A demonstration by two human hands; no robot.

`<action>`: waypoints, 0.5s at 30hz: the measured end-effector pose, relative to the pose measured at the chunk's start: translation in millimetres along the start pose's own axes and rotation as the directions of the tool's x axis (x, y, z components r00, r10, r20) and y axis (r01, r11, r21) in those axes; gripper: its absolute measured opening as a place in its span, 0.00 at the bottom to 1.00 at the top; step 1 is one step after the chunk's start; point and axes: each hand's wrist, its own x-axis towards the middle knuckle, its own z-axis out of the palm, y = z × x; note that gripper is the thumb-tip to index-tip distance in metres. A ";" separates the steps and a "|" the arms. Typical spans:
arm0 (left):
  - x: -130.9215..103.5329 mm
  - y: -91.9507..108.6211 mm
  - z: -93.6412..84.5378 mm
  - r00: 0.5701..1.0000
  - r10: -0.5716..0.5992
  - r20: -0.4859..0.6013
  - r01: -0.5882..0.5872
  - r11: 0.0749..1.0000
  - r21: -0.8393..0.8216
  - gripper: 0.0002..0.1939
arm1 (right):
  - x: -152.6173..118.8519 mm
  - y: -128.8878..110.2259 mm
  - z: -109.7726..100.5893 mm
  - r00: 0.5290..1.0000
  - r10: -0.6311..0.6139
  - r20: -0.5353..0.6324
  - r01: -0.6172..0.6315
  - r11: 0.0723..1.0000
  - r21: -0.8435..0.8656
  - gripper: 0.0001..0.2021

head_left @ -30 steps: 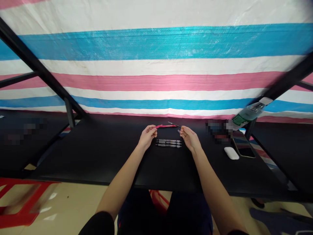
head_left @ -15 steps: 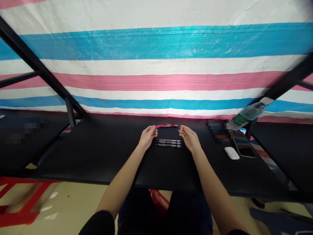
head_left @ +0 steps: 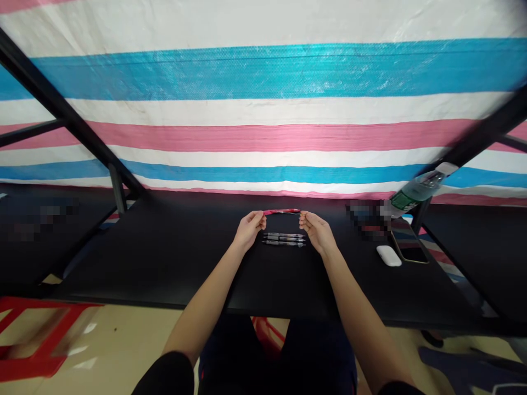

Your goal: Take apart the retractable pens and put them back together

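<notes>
A narrow pink and red packet (head_left: 282,211) stretches between my two hands, just above the black table; its exact kind is too small to make out. My left hand (head_left: 250,227) pinches its left end between thumb and fingers. At the opposite end, my right hand (head_left: 316,227) is closed with the thumb against the forefinger, gripping the packet's edge. Nearer to me than the packet, three clear-barrelled pens (head_left: 284,239) with dark grips lie side by side on the table, between my hands and touching neither.
A plastic bottle with a green label (head_left: 415,192) leans at the right rear. Near it lie a phone (head_left: 408,241), a white earbud case (head_left: 388,255) and blurred items. Black frame bars (head_left: 78,129) rise on both sides of the table (head_left: 164,263). A red stool (head_left: 45,340) stands at lower left.
My right hand has shifted slightly left, toward my left hand. The packet between them now looks a little fuller, with more pink showing. The pens have not moved.
</notes>
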 end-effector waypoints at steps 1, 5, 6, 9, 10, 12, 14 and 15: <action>-0.1 0.1 0.0 1.000 0.003 0.001 -0.003 1.000 0.003 0.16 | -0.2 -0.1 0.2 1.000 0.004 0.000 -0.004 1.000 0.005 0.14; -1.2 1.0 0.0 1.000 0.010 0.009 -0.010 1.000 0.014 0.15 | 0.0 -0.7 0.4 1.000 0.005 -0.007 -0.005 1.000 0.008 0.13; -1.5 1.3 0.0 1.000 0.015 0.013 -0.015 1.000 0.017 0.15 | 0.1 -0.8 0.6 1.000 -0.002 -0.012 0.002 1.000 0.001 0.14; -2.3 1.9 0.4 0.999 0.034 0.032 -0.036 0.998 0.054 0.16 | 0.3 -0.6 1.6 0.999 -0.039 -0.023 0.038 0.998 -0.043 0.15; -2.6 1.8 0.6 0.998 0.039 0.042 -0.042 0.996 0.073 0.16 | 0.3 -0.2 2.0 0.998 -0.051 -0.026 0.050 0.997 -0.064 0.15; -3.1 1.3 1.4 0.997 0.045 0.061 -0.051 0.993 0.106 0.15 | 0.4 1.4 2.5 0.997 -0.073 -0.026 0.070 0.991 -0.112 0.16; -3.6 0.3 2.5 0.996 0.052 0.075 -0.062 0.990 0.127 0.14 | 0.2 3.9 2.6 0.995 -0.100 -0.014 0.096 0.981 -0.171 0.17; -3.9 -0.2 3.2 0.995 0.058 0.081 -0.069 0.988 0.139 0.13 | 0.0 5.3 2.5 0.993 -0.116 -0.001 0.113 0.970 -0.213 0.17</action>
